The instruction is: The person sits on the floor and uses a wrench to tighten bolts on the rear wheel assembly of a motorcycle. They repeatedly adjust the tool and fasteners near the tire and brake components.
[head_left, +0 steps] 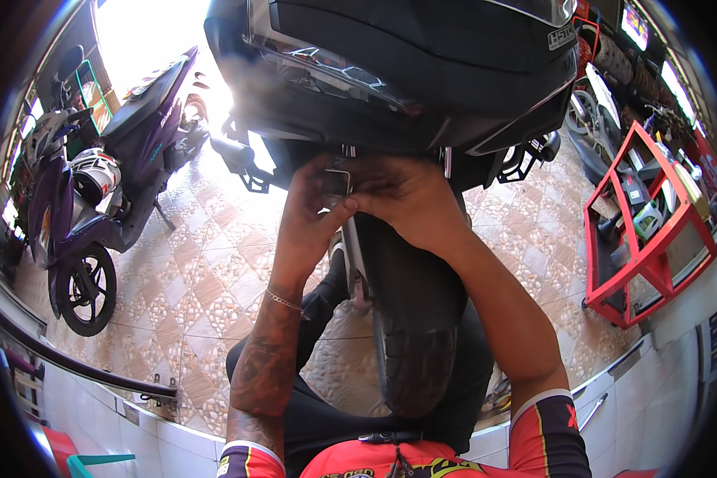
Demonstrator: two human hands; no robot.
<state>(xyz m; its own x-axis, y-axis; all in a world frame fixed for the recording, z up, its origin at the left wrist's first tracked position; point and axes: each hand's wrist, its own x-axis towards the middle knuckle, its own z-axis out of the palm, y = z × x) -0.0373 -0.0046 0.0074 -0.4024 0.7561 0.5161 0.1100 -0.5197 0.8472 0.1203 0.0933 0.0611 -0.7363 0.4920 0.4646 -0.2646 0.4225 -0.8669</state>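
1. Currently raised together under the black fairing [422, 95]: left hand [304, 207] and right hand [418, 203], both bare, above the mudguard [406, 275].
2. Location of strip [349, 177]: between both hands, just below the fairing's lower edge. Thin, bent, silver-coloured.
3. Fingers [386, 177]: curled inward about the strip from both sides, thumb tips close together below. Firm pinch or light touch: cannot tell, with tips partly hidden.
4. Risk, as judged: dropping of strip onto mudguard or tiled floor [215, 319]. Likely cause: slim edge, shared hold.
5. Risk, as judged: nicked or trapped skin. Likely cause: narrow working gap, thin metal, no gloves.
6. Risk, as judged: scuffed fairing underside. Likely cause: awkward upward reach, view blocked by knuckles.
7. Risk, as judged: snagging of bracelet [283, 300] on nearby parts. Likely cause: loose chain at left wrist.
8. Count at the centre: hands, two; strip, one; fairing, one; mudguard, one; tyre [418, 370], one; side mounts [255, 184], two, one to either side; bracelet, one.
9. Count beyond, at left: purple scooter [147, 151], one; helmet [95, 177], one, resting on the scooter.
10. Count beyond, at right: red rack [656, 264], one, loaded with mixed items too jumbled for tallying.
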